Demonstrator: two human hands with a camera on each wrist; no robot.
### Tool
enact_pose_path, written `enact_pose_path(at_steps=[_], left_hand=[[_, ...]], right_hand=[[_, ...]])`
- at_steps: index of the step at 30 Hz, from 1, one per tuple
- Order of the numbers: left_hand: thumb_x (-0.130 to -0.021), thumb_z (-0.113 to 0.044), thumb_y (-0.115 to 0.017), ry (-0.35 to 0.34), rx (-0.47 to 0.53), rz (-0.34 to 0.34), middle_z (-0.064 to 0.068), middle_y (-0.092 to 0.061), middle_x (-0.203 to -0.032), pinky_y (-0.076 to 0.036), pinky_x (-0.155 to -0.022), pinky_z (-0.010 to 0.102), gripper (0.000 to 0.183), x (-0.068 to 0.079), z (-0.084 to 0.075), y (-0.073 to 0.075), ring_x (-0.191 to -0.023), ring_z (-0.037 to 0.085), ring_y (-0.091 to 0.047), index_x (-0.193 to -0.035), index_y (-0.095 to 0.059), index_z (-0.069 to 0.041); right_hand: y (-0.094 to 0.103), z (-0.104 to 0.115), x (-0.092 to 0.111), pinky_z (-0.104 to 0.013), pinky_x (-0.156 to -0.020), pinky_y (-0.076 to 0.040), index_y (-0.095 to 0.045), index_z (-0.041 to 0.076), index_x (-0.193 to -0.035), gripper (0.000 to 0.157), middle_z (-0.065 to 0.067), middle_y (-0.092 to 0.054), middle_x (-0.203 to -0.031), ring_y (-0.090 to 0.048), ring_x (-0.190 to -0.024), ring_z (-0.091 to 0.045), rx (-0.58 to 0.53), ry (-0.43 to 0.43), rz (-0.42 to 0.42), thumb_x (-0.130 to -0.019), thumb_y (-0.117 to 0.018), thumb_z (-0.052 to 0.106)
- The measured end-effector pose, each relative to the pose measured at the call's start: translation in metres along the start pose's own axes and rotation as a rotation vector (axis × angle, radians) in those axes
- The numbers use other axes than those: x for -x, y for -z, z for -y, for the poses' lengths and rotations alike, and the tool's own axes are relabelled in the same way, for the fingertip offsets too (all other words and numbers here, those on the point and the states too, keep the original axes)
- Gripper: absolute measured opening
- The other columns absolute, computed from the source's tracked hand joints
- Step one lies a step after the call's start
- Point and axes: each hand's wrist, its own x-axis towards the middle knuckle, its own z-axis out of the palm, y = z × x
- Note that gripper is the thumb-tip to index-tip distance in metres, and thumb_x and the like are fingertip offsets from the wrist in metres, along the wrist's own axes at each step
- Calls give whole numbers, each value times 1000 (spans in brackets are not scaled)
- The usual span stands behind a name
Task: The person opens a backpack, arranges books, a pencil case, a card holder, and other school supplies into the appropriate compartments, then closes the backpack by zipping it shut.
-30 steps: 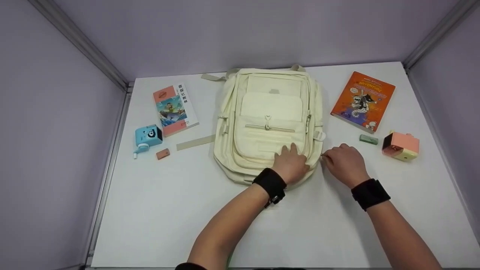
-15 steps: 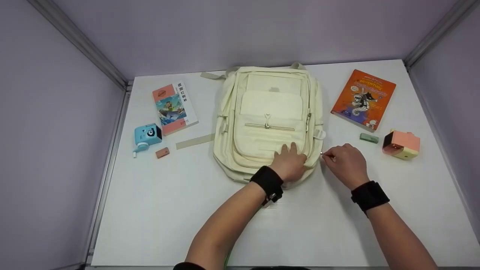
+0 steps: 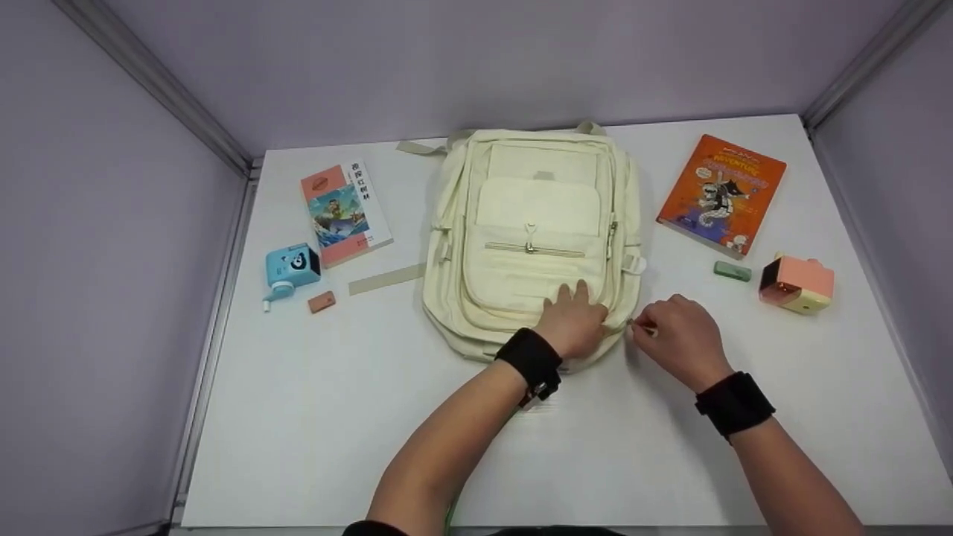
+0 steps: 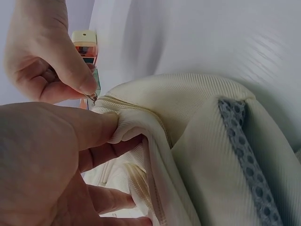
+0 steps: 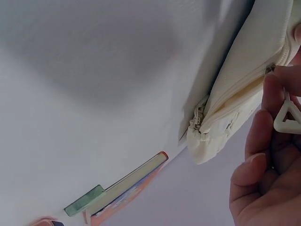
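A cream backpack [image 3: 543,208] lies front side up on the white table. My right hand [image 3: 681,339] pinches a metal zipper pull [image 4: 92,97] at the bag's lower right edge. In the right wrist view, the zipper slider [image 5: 270,69] sits at the fingertips, and the seam gapes on the side towards the bag's side pocket. A white triangular tab [image 5: 288,117] hangs by the fingers. My left hand [image 3: 572,324] lies over the bag's lower right corner. Its thumb and forefinger grip a fold of fabric beside the zipper [image 4: 141,108].
Left of the bag are a storybook [image 3: 346,212], a blue pencil sharpener [image 3: 290,268], a pink eraser [image 3: 322,301] and a loose bag strap [image 3: 387,278]. To the right lie an orange book [image 3: 722,195], a green eraser [image 3: 732,271] and a pink-and-yellow pencil sharpener [image 3: 798,284].
My right hand has drawn the zipper pull a short way down the bag's right edge, towards the bottom corner. My left hand stays at nearly the same spot on the bag.
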Motion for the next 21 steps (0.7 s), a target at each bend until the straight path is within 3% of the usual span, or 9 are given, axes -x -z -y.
enact_pose_path(at_steps=[8,10,15,18,21], left_hand=[[-108,-45,-45,-12,8,1,20,-26,-165,-34,-113,60,44,1,1,0,-150,43,-25,-144,-61,-25],[-107,-46,-49,-32,14,-7,21,-26,-165,-35,-112,60,41,2,3,-1,-149,44,-25,-135,-66,-22],[-95,-44,-70,-141,19,-27,22,-24,-165,-34,-113,59,32,12,18,-4,-150,44,-24,-110,-61,-17],[-92,-38,-76,-230,-3,-47,21,-25,-165,-33,-116,52,34,20,30,-7,-150,41,-26,-115,-61,-18],[-93,-33,-75,-300,-50,-98,18,-33,-162,-40,-112,41,30,28,40,-11,-146,35,-37,-117,-64,-18]], right_hand=[[0,11,3,-34,-61,-37,-76,14,-78,6,8,-60,-64,-48,-66,-17,15,22,60,-84,-78,11],[0,12,4,-34,-62,-37,-77,13,-80,5,8,-61,-65,-49,-67,-17,26,21,64,-84,-79,11],[-2,9,5,-35,-63,-40,-80,12,-85,3,6,-65,-69,-51,-70,-18,25,-12,75,-86,-81,14],[-3,7,7,-36,-64,-43,-80,11,-88,3,3,-68,-74,-54,-73,-19,19,-29,76,-87,-81,14],[-5,5,9,-37,-65,-45,-80,11,-90,3,1,-70,-77,-57,-74,-20,21,-36,73,-88,-80,13]])
